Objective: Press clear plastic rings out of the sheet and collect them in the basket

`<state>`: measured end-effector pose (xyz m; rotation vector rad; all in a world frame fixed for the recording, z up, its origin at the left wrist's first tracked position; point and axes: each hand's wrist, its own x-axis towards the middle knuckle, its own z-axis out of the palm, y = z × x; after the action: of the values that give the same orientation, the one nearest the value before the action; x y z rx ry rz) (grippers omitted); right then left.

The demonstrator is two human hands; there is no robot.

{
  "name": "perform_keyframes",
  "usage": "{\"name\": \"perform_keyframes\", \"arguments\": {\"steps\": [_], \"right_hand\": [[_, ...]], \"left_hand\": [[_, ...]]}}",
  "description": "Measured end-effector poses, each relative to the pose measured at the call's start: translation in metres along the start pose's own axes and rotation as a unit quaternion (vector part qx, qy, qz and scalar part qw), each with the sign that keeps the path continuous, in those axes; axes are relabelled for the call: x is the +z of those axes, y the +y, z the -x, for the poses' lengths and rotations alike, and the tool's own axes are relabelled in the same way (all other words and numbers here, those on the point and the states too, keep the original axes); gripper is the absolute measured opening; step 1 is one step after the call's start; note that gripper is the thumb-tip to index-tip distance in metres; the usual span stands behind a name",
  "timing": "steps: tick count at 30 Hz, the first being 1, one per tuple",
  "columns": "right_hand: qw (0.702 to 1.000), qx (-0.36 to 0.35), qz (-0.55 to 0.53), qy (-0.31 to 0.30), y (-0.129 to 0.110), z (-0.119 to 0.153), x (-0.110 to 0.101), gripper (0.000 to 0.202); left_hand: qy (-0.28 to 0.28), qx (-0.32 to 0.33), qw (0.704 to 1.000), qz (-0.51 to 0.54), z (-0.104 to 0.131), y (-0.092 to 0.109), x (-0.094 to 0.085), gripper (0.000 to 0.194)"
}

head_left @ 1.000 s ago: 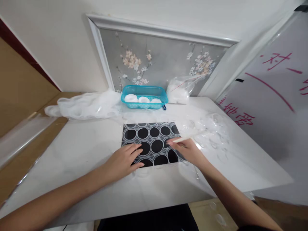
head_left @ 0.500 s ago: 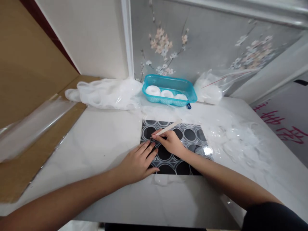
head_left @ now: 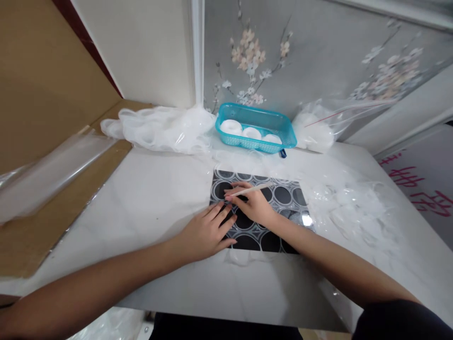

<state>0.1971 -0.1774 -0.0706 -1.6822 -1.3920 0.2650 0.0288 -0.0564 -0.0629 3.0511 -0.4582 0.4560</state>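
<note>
A black sheet (head_left: 271, 242) patterned with pale rings lies flat on the white marbled tabletop. My left hand (head_left: 207, 231) rests on its left edge, palm down with the fingers spread. Just above those fingertips, my right hand (head_left: 249, 203) pinches a thin, off-white flat stick (head_left: 258, 187). The stick slants up to the right, and its lower end is at the fingertips over a ring near the sheet's upper left. Whether its tip touches the sheet I cannot tell.
Behind the sheet stands a blue plastic basket (head_left: 256, 144) with white rolls inside. Left of it lies a bundle of white plastic rings (head_left: 163, 130); right of it, a clear zip bag (head_left: 318, 127). Transparent plastic scraps (head_left: 354, 212) cover the right side. Cardboard (head_left: 71, 189) borders the left.
The camera view has shifted slightly. In my right hand the stick has tipped lower, closer to level. My left hand stays flat on the sheet.
</note>
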Motion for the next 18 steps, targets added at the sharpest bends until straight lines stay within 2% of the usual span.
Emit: {"name": "perform_keyframes", "arguments": {"steps": [2, 3, 4, 6, 8, 9, 10, 11, 12, 14, 15, 17, 18], "right_hand": [[0.989, -0.117, 0.079, -0.033, 0.003, -0.001, -0.002, 0.019], [0.98, -0.156, 0.116, -0.049, 0.005, -0.006, -0.006, 0.019], [0.973, -0.168, 0.15, -0.041, 0.007, -0.012, -0.013, 0.019], [0.97, -0.119, 0.205, 0.061, 0.011, -0.03, -0.032, 0.021], [0.944, -0.024, 0.232, 0.235, 0.013, -0.043, -0.055, 0.029], [0.928, 0.003, 0.234, 0.288, 0.012, -0.045, -0.064, 0.032], [0.922, 0.018, 0.228, 0.313, 0.01, -0.042, -0.07, 0.032], [0.932, 0.019, 0.211, 0.294, 0.008, -0.035, -0.071, 0.028], [0.951, 0.02, 0.184, 0.247, 0.005, -0.025, -0.069, 0.024], [0.984, 0.041, 0.096, 0.141, 0.0, 0.0, -0.055, 0.021], [0.991, 0.061, 0.058, 0.106, -0.001, 0.011, -0.047, 0.02], [0.991, 0.109, -0.007, 0.079, 0.0, 0.027, -0.034, 0.021], [0.987, 0.135, -0.028, 0.084, 0.002, 0.03, -0.032, 0.022]], "left_hand": [[-0.014, 0.008, 1.0, 0.005, -0.002, 0.0, 0.0, 0.059], [-0.023, 0.009, 1.0, 0.012, -0.002, -0.001, -0.001, 0.06], [-0.029, 0.01, 0.999, 0.023, -0.002, -0.002, -0.001, 0.06], [-0.03, 0.006, 0.998, 0.046, -0.002, -0.004, -0.002, 0.06], [-0.02, 0.001, 0.997, 0.068, -0.002, -0.008, -0.003, 0.061], [-0.017, -0.002, 0.997, 0.078, -0.004, -0.01, -0.004, 0.061], [-0.014, -0.004, 0.996, 0.086, -0.006, -0.011, -0.006, 0.059], [-0.01, -0.005, 0.996, 0.09, -0.009, -0.012, -0.006, 0.056], [-0.003, -0.003, 0.996, 0.09, -0.012, -0.012, -0.007, 0.053], [0.014, 0.01, 0.997, 0.08, -0.02, -0.009, -0.006, 0.053], [0.017, 0.018, 0.997, 0.071, -0.022, -0.007, -0.004, 0.056], [0.01, 0.032, 0.998, 0.058, -0.026, -0.002, 0.0, 0.064], [0.003, 0.035, 0.998, 0.055, -0.026, 0.0, 0.002, 0.068]]}}
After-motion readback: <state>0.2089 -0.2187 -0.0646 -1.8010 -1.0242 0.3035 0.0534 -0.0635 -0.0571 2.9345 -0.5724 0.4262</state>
